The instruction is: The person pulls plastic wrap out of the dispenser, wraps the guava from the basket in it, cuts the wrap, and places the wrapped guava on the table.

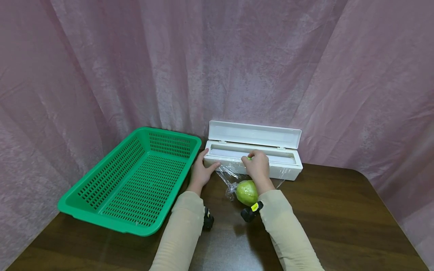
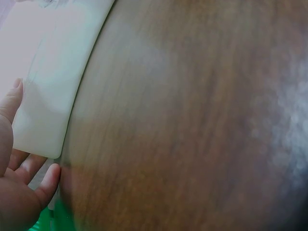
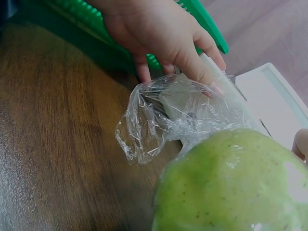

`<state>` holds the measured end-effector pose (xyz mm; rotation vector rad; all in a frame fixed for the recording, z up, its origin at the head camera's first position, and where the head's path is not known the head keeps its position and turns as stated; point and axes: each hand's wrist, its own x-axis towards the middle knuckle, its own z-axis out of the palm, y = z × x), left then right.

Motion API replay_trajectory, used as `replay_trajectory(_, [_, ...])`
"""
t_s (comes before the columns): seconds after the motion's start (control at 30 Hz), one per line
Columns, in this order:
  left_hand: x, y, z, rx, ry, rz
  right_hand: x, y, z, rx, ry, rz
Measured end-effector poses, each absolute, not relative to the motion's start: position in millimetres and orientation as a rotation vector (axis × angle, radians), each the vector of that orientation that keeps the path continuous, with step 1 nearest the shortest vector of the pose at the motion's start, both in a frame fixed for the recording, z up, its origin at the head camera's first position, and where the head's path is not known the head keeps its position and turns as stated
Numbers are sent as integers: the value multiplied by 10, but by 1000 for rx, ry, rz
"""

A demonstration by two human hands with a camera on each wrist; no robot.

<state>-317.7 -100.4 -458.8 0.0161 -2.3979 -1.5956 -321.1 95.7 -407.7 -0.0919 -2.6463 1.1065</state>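
Note:
A white cling film box [image 1: 289,174] stands on the table with its lid [image 1: 254,134] raised and a roll inside. My left hand [image 1: 200,173] grips the box's left end, thumb on the front, other fingers around the end. At the front edge, my right hand [image 1: 259,169] pinches a small green slider [image 1: 249,158], mostly hidden by the fingers. Below the right wrist lies a round green fruit [image 1: 246,192], wrapped in clear cling film [image 3: 144,120]. This film is bunched at the fruit's left side and stretches up to the box. The left wrist view shows the box's end [image 2: 43,115] close up.
A large green plastic basket [image 1: 197,143] stands on the left, close beside my left hand. Pink curtains [image 1: 251,56] hang right behind the box. The brown wooden table [image 1: 352,210] extends to the right, with a rounded far corner.

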Motion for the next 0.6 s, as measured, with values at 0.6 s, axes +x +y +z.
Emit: replay_trajectory(0.6, [-3195, -1001, -4622, -1, -2380, -1622, -3180, 962, -4051, -133, -2666, 1065])
